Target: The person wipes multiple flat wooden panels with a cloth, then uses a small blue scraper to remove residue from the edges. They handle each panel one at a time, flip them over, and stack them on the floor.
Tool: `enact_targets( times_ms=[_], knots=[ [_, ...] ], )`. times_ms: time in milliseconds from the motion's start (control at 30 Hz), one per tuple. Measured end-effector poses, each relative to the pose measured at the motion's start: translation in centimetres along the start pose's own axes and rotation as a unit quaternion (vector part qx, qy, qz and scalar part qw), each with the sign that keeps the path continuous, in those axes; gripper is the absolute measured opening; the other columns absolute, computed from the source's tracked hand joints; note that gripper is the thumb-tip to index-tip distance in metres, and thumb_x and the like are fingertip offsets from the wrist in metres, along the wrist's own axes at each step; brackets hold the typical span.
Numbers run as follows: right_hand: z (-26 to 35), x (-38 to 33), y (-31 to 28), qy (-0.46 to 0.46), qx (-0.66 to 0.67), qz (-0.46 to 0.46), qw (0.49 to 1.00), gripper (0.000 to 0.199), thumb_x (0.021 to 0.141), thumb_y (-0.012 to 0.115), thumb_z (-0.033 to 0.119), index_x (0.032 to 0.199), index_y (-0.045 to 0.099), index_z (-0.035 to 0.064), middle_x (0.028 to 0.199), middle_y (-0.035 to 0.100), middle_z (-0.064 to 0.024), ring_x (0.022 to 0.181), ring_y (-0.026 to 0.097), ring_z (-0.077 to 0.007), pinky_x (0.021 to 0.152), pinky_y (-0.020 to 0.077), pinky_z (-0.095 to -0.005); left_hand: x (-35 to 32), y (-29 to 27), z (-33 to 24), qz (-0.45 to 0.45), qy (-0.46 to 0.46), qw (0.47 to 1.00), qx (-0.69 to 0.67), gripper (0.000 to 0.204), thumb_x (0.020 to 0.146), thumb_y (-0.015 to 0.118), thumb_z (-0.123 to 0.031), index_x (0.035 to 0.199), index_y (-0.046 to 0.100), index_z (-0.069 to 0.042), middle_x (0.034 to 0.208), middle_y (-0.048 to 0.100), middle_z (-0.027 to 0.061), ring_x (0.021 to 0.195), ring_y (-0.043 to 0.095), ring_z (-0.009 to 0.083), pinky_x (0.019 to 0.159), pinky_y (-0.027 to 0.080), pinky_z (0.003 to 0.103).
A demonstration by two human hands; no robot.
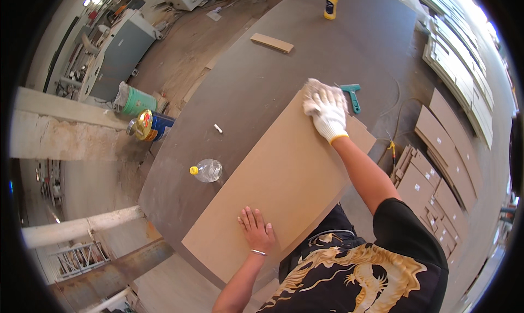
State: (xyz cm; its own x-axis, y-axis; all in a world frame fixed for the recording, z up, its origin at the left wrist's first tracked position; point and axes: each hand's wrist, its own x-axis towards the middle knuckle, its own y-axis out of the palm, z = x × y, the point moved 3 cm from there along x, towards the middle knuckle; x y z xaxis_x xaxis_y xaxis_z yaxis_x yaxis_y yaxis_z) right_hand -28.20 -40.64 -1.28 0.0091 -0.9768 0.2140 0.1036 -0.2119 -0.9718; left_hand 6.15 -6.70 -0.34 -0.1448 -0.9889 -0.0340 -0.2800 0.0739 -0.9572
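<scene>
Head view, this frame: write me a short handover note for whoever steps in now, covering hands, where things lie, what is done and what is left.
Left hand: bare, flat on the board near its near end, pressing it down.
Right hand: gloved, on a white rag at the board's far corner.
The board lies flat on the dark table, its near end over the table edge.
Beside the right hand: teal scraper. Far end: yellow glue bottle, small wood block. Left of the board: clear bottle.
Done: no glue or marks visible on the board.
Left: cannot tell how much of the board has been wiped.

Board (284, 176) on table (262, 78); bottle (207, 170) at its left, scraper (352, 96) beyond its far right corner.
</scene>
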Motion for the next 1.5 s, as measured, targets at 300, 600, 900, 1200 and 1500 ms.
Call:
enact_targets(
  times_ms=[300, 600, 900, 1200, 1500],
  knots=[
    [12.6, -0.5, -7.9, -0.393, 0.222, -0.024, 0.892, 0.012, 0.090, 0.058, 0.014, 0.096, 0.069, 0.0137, 0.107, 0.068, -0.0109, 0.107, 0.063, -0.0344, 0.099, 0.0463, -0.0496, 0.5, -1.1, -1.1, -0.027, -0.045, 0.999, -0.013, 0.072, 0.100, 0.050, -0.033, 0.161, 0.036, 0.002, 0.170, 0.025, 0.0307, 0.159, 0.018, 0.0502, 0.127, 0.010, 0.068],
    [15.5, -0.3, -0.9, -0.412, 0.119, 0.022, 0.903, 0.043, 0.093, 0.062, 0.017, 0.136, 0.067, 0.0128, 0.147, 0.063, -0.0139, 0.143, 0.049, -0.0333, 0.125, 0.0266, -0.0546, 0.5, -1.4, -1.3, 0.007, -0.089, 0.996, -0.019, 0.068, 0.102, 0.051, -0.038, 0.160, 0.042, -0.002, 0.170, 0.031, 0.0243, 0.160, 0.023, 0.0388, 0.131, 0.013, 0.058],
    [51.4, -24.0, -1.8, -0.657, 0.345, 0.098, 0.663, 0.036, 0.093, 0.061, 0.025, 0.122, 0.071, 0.0072, 0.133, 0.066, -0.0108, 0.140, 0.051, -0.0313, 0.122, 0.0316, -0.0535, 0.6, -2.2, -1.2, 0.088, -0.086, 0.986, -0.116, 0.054, 0.101, 0.055, -0.035, 0.142, 0.056, 0.000, 0.145, 0.060, 0.0171, 0.141, 0.051, 0.0350, 0.126, 0.028, 0.053],
    [48.2, -38.4, -11.9, -0.832, 0.416, 0.232, 0.285, 0.014, 0.086, 0.063, 0.024, 0.093, 0.076, 0.0212, 0.108, 0.073, -0.0090, 0.120, 0.062, -0.0278, 0.109, 0.0435, -0.0499, 0.4, -0.5, -0.4, -0.311, -0.057, 0.944, -0.091, 0.058, 0.096, 0.064, -0.035, 0.146, 0.054, -0.009, 0.138, 0.062, 0.0157, 0.131, 0.058, 0.0321, 0.113, 0.044, 0.050],
    [49.5, -43.6, -11.1, -0.898, 0.093, 0.319, 0.288, 0.034, 0.091, 0.063, 0.026, 0.122, 0.071, 0.0171, 0.134, 0.066, -0.0048, 0.136, 0.055, -0.0299, 0.123, 0.0346, -0.0517, 3.0, 4.7, -1.8, -0.326, -0.044, 0.939, -0.103, 0.048, 0.105, 0.050, -0.027, 0.148, 0.051, -0.006, 0.166, 0.041, 0.0166, 0.158, 0.030, 0.0360, 0.132, 0.022, 0.049]
  ],
)
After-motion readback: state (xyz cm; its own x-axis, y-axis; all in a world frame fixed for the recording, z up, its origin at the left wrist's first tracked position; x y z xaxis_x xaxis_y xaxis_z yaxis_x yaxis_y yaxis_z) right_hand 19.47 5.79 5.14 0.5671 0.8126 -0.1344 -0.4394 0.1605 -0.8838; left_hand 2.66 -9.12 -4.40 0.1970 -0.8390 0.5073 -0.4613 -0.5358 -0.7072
